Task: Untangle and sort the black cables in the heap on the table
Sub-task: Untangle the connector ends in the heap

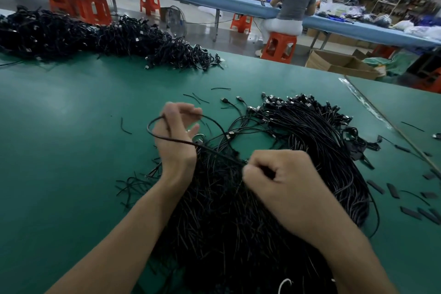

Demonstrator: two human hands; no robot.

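Observation:
A big heap of black cables (238,210) lies on the green table (71,126) in front of me, its USB plug ends fanned out at the far right (293,102). One black cable (155,136) loops around my left hand (176,136), which is raised over the heap's left edge with fingers curled round the loop. My right hand (281,181) is a fist above the heap's middle and pinches the same cable where it runs taut from the left hand.
A second large pile of black cables (95,38) lies along the table's far left. Short black ties (391,190) are scattered at the right and beyond the heap. A person on an orange stool (279,48) sits at another bench behind.

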